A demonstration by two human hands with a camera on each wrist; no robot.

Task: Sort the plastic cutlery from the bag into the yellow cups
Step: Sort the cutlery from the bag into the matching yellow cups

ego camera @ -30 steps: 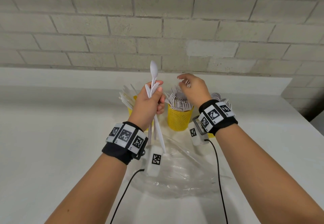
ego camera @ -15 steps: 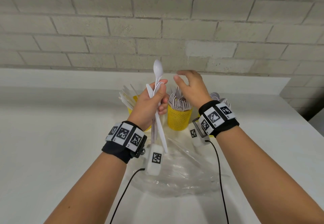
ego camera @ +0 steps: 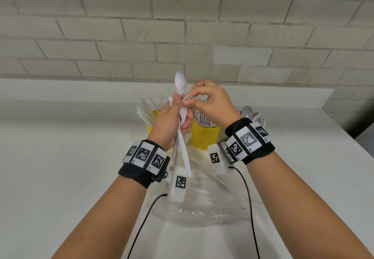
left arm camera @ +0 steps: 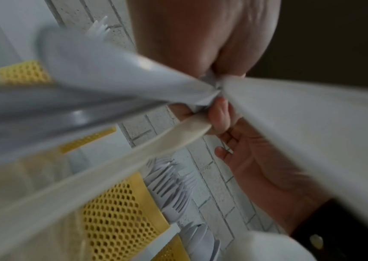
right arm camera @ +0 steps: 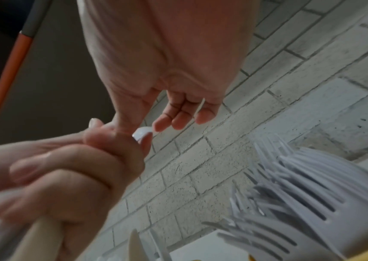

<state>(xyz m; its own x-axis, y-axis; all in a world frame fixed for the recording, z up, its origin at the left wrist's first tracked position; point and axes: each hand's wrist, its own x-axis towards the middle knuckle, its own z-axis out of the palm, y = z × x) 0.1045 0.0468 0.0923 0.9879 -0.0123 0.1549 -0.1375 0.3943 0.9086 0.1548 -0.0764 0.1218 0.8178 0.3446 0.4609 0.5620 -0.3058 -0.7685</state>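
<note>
My left hand (ego camera: 174,117) grips a bundle of white plastic cutlery upright above the table. A spoon (ego camera: 180,82) sticks out at its top and a knife handle (ego camera: 185,157) hangs below. My right hand (ego camera: 202,102) pinches the tines of a fork (ego camera: 189,97) in that bundle with thumb and forefinger, its other fingers (right arm camera: 178,116) loosely curled. Behind the hands stand three yellow mesh cups: the left cup (ego camera: 151,114) holds knives, the middle cup (ego camera: 204,137) holds forks (right arm camera: 290,185), and the right cup, hidden by my wrist, shows only spoons (ego camera: 250,113). The clear plastic bag (ego camera: 202,208) lies crumpled under my wrists.
A white table (ego camera: 60,167) runs to a grey brick wall (ego camera: 182,25) behind the cups. The table's right edge (ego camera: 348,137) drops off to a dark floor. Camera cables (ego camera: 250,208) hang from both wrists over the bag.
My right hand has moved left, from above the fork cup to the top of the bundle, and has closed thumb and forefinger on a fork. The left hand has kept its grip.
</note>
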